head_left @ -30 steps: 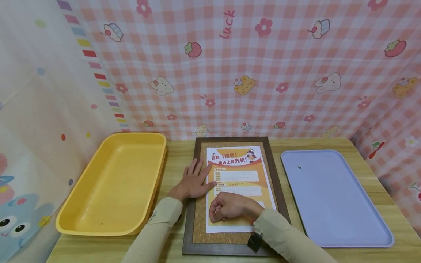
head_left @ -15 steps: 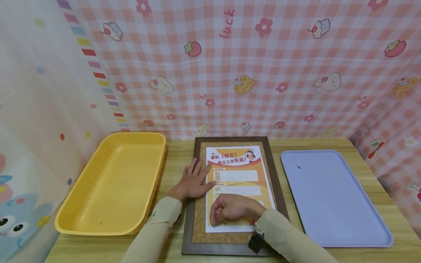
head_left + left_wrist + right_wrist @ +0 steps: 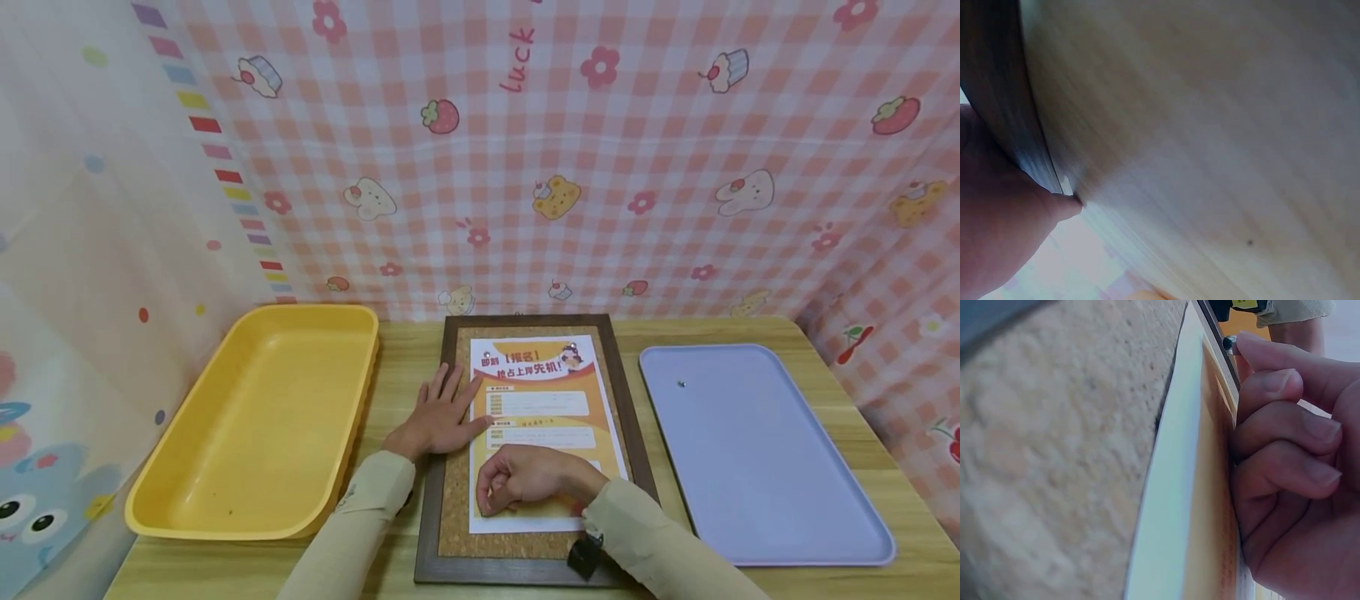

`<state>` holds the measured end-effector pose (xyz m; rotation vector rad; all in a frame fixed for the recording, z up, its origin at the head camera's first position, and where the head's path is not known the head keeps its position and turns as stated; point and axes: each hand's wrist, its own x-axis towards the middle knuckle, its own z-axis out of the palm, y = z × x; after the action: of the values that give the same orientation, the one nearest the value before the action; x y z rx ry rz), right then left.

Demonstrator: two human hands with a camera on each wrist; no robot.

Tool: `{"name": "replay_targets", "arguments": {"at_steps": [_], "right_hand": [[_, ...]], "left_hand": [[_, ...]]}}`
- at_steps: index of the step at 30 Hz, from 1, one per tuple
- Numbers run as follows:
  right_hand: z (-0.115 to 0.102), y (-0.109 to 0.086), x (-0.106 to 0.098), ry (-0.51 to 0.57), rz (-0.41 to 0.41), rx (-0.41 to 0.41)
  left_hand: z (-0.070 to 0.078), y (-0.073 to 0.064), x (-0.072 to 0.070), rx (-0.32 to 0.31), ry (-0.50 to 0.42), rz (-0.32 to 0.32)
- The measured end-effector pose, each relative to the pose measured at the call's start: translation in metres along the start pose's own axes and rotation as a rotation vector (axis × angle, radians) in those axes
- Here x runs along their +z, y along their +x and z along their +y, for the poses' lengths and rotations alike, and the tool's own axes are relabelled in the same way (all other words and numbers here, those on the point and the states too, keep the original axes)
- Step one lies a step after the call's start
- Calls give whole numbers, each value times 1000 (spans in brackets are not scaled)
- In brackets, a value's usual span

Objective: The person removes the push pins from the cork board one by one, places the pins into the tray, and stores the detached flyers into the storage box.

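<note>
Poster [image 3: 551,407] beneath the spread left hand's [image 3: 442,419] fingertips, right hand [image 3: 525,477] pinching a silvery pin [image 3: 1229,344]; crooked pressure could tear it!

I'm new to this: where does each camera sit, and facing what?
On head: facing forward, down at the board; left grip, right grip, sleeves show.
On left wrist: facing table and board edge; left grip partly shows.
On right wrist: facing along paper; right grip and a sleeve show.
Head and right wrist share the paper.
</note>
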<state>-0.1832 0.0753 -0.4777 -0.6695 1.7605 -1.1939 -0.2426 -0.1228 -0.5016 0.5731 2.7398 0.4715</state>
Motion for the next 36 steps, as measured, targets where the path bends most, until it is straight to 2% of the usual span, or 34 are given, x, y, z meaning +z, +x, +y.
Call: {"name": "replay_targets", "arguments": {"at_steps": [8, 21, 36], "right_hand": [[2, -3, -1, 26, 5, -42], [5, -7, -4, 7, 16, -99], [2, -24, -20, -12, 111, -96]], "left_hand": [[-3, 3, 3, -15, 9, -6], [5, -3, -3, -14, 14, -7], [6, -4, -5, -21, 16, -24]]}}
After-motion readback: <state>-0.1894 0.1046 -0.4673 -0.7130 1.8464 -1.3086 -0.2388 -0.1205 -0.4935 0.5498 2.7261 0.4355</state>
